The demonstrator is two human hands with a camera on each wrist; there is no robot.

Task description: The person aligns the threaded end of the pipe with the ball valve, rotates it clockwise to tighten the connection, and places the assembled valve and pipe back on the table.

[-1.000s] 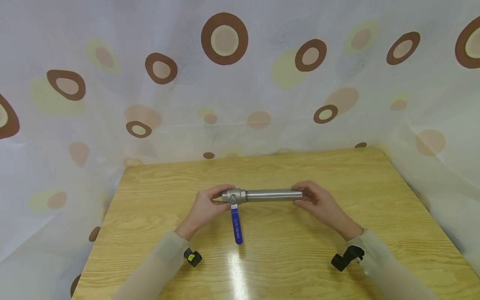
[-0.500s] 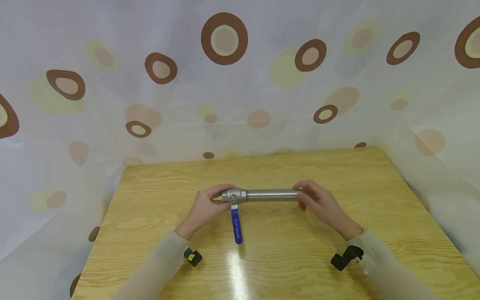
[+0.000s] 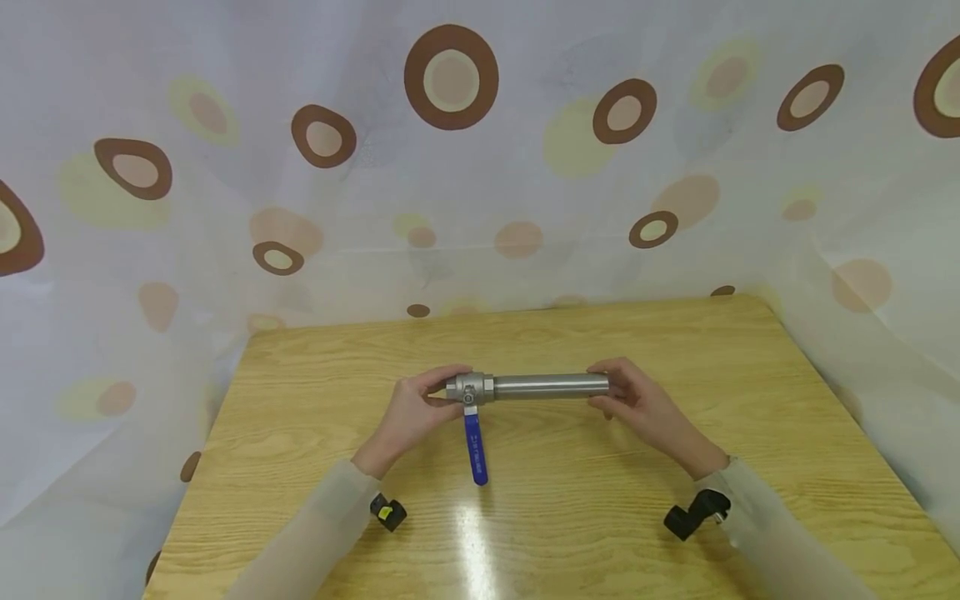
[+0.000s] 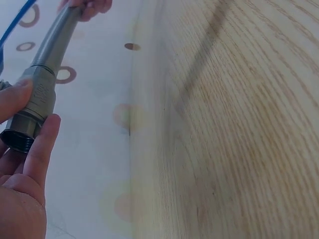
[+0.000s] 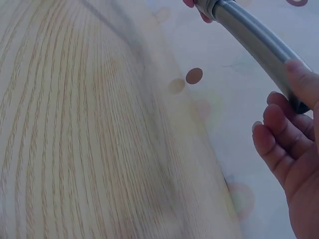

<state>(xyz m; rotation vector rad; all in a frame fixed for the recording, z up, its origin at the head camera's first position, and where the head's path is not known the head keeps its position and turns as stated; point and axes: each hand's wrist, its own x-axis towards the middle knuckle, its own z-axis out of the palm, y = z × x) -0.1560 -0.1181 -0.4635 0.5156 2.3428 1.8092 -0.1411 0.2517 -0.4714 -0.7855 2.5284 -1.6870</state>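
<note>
"What's at the far side?"
"A pale sheet (image 3: 480, 183) printed with brown rings (image 3: 452, 37), closing in the left and right too."
"And nearer?"
"A wood-grained table (image 3: 577, 475), a bright glare (image 3: 475, 550) on its near part."

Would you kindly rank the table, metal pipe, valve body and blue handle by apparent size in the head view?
Table
Metal pipe
Valve body and blue handle: too close to rank; the handle looks longer, the body wider.

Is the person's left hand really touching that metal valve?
Touching. The left wrist view shows it: the left hand holds the metal valve with its thumb on one side and a finger on the other.
</note>
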